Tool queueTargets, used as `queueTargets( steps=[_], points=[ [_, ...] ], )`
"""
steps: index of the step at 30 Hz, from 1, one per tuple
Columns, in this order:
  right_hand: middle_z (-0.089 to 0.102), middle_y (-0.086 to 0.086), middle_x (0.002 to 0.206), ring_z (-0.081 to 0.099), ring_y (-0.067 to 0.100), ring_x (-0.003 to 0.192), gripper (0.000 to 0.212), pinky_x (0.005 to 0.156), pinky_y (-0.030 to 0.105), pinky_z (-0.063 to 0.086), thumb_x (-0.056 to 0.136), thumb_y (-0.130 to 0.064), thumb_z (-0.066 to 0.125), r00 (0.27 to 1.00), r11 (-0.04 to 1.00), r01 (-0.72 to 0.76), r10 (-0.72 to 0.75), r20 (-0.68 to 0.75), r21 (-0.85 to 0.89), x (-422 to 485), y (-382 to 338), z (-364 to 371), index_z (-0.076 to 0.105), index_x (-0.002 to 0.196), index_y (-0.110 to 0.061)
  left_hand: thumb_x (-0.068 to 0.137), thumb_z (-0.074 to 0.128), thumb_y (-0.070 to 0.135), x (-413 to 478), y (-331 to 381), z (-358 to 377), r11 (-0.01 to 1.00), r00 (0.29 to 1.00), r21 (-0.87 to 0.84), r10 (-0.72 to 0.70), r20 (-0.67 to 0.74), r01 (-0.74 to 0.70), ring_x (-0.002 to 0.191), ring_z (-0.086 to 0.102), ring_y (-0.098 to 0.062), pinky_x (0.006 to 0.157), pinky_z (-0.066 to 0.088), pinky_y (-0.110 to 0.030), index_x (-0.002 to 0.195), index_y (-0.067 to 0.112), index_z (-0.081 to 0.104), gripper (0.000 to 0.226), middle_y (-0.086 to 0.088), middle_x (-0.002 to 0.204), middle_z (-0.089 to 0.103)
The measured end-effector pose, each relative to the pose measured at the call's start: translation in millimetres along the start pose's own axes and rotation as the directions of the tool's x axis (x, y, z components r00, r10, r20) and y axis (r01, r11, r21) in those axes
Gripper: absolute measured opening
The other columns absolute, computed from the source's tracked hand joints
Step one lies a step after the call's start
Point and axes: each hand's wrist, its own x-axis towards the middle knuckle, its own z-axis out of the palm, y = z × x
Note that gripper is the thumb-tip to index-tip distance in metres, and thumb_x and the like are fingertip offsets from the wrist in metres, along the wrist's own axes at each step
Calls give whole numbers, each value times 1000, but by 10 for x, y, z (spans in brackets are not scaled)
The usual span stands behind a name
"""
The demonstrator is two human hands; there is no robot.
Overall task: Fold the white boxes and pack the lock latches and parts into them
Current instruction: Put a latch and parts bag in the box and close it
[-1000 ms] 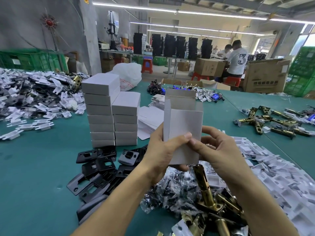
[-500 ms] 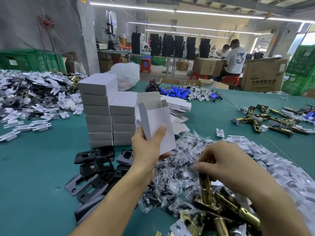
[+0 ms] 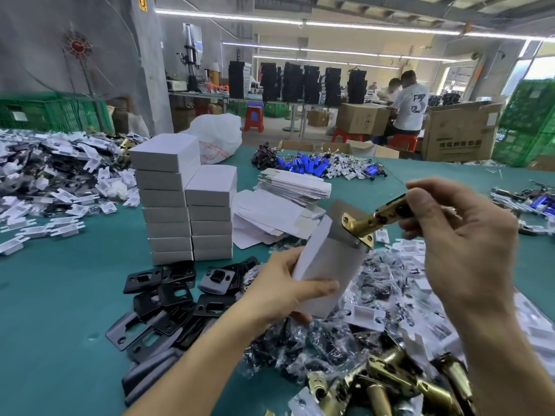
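Note:
My left hand (image 3: 279,291) grips an open white box (image 3: 327,265), tilted so its open mouth points up and to the right. My right hand (image 3: 462,241) pinches a brass lock latch (image 3: 371,220) by its round end. The latch's faceplate sits at the box's open mouth. Below my hands lie more brass latches (image 3: 399,382) and a heap of small parts bags (image 3: 330,340). Black strike plates (image 3: 168,295) lie at the left. Flat unfolded boxes (image 3: 288,190) are piled behind.
Two stacks of closed white boxes (image 3: 183,199) stand on the green table (image 3: 60,295). White plastic parts (image 3: 60,187) are heaped far left and at the right. Blue parts (image 3: 309,166) lie at the back. People sit beyond the table by cardboard cartons (image 3: 459,136).
My right hand lifted a brass latch from the pile up to the box's mouth. My left hand tilted the box to the right and moved it toward the latch.

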Motion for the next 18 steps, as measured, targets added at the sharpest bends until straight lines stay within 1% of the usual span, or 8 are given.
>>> queueTargets(
  steps=[3, 6, 9, 11, 13, 15, 17, 18],
  points=[
    [63, 11, 102, 70, 14, 71, 16, 66, 26, 59, 93, -19, 64, 1000, 1000, -4, 4, 3, -17, 11, 26, 3, 66, 104, -31, 77, 85, 11, -23, 21, 6, 1000, 999, 22, -6, 38, 6, 84, 75, -25, 60, 62, -40, 111, 22, 69, 39, -8, 105, 73],
    [64, 12, 102, 69, 15, 71, 17, 67, 26, 59, 91, -21, 64, 999, 1000, 3, -2, 32, -11, 18, 11, -7, 67, 104, -30, 76, 85, 8, -25, 21, 13, 999, 1000, 33, -4, 16, 3, 79, 75, -26, 54, 60, -35, 106, 19, 72, 35, -10, 103, 73],
    [67, 4, 93, 68, 12, 73, 16, 66, 21, 57, 85, -24, 65, 984, 999, 36, -30, 173, -31, -6, -32, 5, 68, 99, -33, 74, 86, 5, -27, 18, 20, 999, 1000, 32, 13, 6, -13, 69, 72, -19, 49, 55, -29, 102, 14, 75, 31, -13, 99, 73],
    [68, -3, 89, 67, 7, 76, 17, 68, 17, 54, 84, -20, 69, 962, 995, 62, -39, 269, -79, -37, -40, 58, 70, 96, -32, 74, 87, 5, -29, 17, 30, 1000, 999, 18, 25, 20, -25, 62, 69, -15, 50, 53, -28, 101, 10, 75, 30, -11, 92, 74],
    [68, -7, 88, 65, 2, 80, 20, 70, 12, 50, 83, -15, 72, 948, 992, 73, -38, 315, -100, -73, -44, 122, 72, 95, -31, 73, 88, 6, -29, 18, 41, 999, 999, 11, 46, 18, -46, 67, 70, -17, 55, 57, -32, 103, 10, 75, 33, -8, 91, 75],
    [69, -9, 89, 65, -1, 83, 20, 71, 9, 47, 82, -14, 74, 947, 989, 82, -40, 317, -119, -92, -48, 165, 74, 95, -30, 73, 88, 7, -25, 15, 40, 998, 998, 8, 65, -7, -65, 76, 72, -20, 62, 61, -38, 106, 11, 75, 36, -6, 95, 76],
    [70, -12, 88, 63, -2, 83, 19, 70, 10, 46, 82, -16, 75, 947, 983, 92, -37, 320, -156, -100, -42, 171, 75, 95, -30, 73, 88, 7, -22, 15, 43, 997, 996, -8, 82, -20, -82, 77, 72, -22, 63, 62, -40, 106, 13, 75, 36, -5, 96, 76],
    [70, -13, 88, 63, 1, 83, 17, 71, 14, 47, 82, -18, 75, 942, 974, 109, -38, 332, -197, -103, -36, 172, 77, 94, -30, 73, 88, 7, -21, 15, 49, 996, 996, -16, 90, -24, -90, 77, 72, -24, 64, 61, -42, 104, 15, 76, 34, -5, 96, 77]
  ],
)
